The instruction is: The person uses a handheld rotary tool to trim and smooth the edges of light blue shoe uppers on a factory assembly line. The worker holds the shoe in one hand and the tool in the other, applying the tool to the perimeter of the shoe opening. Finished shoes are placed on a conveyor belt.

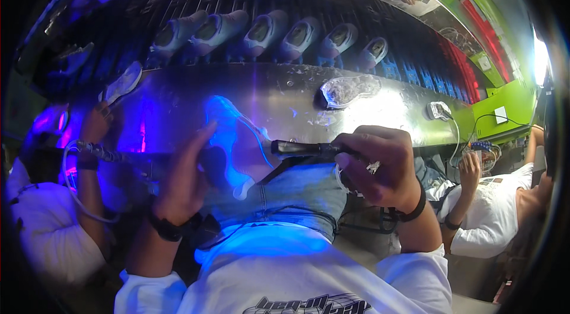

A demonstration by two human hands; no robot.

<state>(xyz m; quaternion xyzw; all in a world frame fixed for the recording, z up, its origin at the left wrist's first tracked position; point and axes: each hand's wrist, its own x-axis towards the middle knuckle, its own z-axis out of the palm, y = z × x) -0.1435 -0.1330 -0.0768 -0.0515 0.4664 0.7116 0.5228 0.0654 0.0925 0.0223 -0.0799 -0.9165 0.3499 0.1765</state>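
Note:
My left hand (189, 178) is closed around the heel side of a shoe (252, 151), held above my lap at the table's near edge. A band along the shoe's lower side and toe glows bright blue under the violet light. In my right hand (386, 165) is a black brush (304, 148), gripped between thumb and fingers and pointing left. Its tip is at the shoe's right side; whether the two touch, I cannot tell. Beyond my right hand, a pale shoe sole (350, 91) lies on the metal table (285, 91).
Several pale shoes (261, 32) stand in a row on the dark roller conveyor (136, 11) behind the table. At left, a co-worker's hand (98, 121) holds a sole (123, 81). Another person (487, 207) sits at right, near a white corded object (439, 111).

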